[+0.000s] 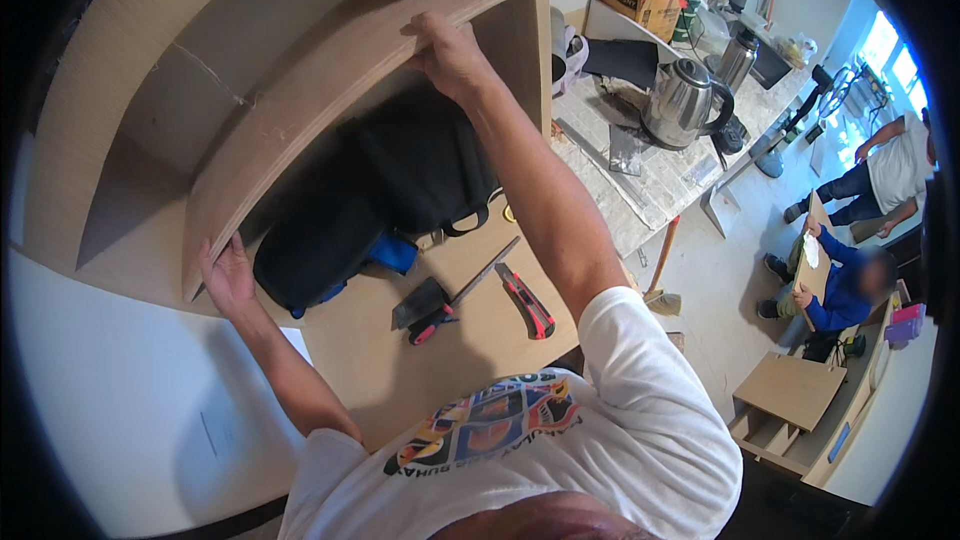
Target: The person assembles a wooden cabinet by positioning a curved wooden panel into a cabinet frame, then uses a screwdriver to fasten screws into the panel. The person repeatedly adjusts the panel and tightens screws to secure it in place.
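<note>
A wooden shelf board (350, 70) spans the inside of a light wood cabinet (120, 30), and both my hands are on its front edge. My left hand (230, 282) grips the board's near left end, fingers curled round the edge. Toward the right end, my right hand (452, 60) closes over the same edge, with its thumb side up. Under the board sit black bags (330, 230). On the wooden surface below my arms lie a red-and-black utility knife (526, 302), a putty knife (424, 306) and a long thin blade-like tool (484, 272).
To the right, a tiled counter (625, 200) carries a steel kettle (685, 105), a flask (738, 58) and a cardboard box (640, 5). A broom (663, 285) leans below it. Farther right, a seated person in blue (845, 290) holds a board near a standing person (895, 170).
</note>
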`<state>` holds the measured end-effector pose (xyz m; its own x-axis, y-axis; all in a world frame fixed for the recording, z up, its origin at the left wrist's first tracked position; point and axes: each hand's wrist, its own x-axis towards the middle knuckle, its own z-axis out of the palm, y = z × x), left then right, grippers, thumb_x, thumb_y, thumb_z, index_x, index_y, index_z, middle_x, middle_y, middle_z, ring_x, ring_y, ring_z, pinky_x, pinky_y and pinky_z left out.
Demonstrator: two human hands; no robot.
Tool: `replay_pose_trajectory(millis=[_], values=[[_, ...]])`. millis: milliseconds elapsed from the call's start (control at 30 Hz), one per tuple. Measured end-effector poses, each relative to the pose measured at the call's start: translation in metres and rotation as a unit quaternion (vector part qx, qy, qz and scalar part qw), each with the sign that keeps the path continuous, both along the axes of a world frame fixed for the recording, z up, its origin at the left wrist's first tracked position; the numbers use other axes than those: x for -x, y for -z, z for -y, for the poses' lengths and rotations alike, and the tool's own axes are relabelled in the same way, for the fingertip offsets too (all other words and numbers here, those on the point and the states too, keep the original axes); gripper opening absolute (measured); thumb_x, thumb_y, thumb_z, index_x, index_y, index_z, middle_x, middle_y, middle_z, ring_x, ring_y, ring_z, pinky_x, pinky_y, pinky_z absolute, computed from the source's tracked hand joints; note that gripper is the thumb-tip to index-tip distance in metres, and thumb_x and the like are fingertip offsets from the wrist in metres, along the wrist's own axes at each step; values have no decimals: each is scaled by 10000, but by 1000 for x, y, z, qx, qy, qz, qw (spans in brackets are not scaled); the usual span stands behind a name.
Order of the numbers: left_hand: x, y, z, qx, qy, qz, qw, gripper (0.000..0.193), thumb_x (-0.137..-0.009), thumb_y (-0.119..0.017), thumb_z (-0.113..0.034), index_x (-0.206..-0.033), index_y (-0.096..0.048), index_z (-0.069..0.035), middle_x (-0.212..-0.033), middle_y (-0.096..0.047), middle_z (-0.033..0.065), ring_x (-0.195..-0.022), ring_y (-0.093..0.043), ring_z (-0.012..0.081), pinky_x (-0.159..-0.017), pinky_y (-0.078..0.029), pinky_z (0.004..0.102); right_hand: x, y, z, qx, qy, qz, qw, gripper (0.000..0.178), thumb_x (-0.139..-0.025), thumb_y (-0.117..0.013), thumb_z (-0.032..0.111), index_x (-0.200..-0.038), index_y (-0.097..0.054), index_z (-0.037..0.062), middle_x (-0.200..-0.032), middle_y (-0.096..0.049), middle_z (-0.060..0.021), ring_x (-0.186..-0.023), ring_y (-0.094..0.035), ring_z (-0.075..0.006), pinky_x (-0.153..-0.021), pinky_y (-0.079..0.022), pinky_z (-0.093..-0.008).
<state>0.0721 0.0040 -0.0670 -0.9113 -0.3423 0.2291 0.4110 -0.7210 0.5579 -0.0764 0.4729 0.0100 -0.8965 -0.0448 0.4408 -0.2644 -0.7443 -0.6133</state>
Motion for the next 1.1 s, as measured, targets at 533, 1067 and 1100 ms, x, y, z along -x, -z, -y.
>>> replay_pose_trajectory(millis=[533, 1067, 1100], values=[[-31, 3, -79, -78, -70, -145, 984, 692, -961, -661, -333, -1514, -334, -73, -1537, -410, 171, -1447, -355, 361, -1155, -324, 589, 41, 66, -51, 45, -76, 17, 996, 269, -916, -687, 170, -1129, -626, 18, -1190, -643, -152, -1140, -627, -295, -1017, -502, -548], [-25, -7, -43, -12, -141, -12, 990, 647, -903, -631, -73, -1475, -356, 56, -1468, -473, 230, -1326, -488, 377, -1119, -417, 531, -49, 77, 30, -153, -55, -32, 986, 547, -1028, -565, 390, -1435, -449, 44, -1394, -557, -129, -1206, -608, -313, -1051, -458, -509], [-18, -2, -39, -13, -132, -12, 991, 629, -905, -632, -71, -1456, -365, 72, -1458, -475, 242, -1320, -492, 380, -1098, -445, 524, -52, 91, 35, -245, -48, 11, 968, 534, -1038, -554, 363, -1440, -448, 28, -1400, -552, -130, -1195, -615, -318, -1035, -479, -492]])
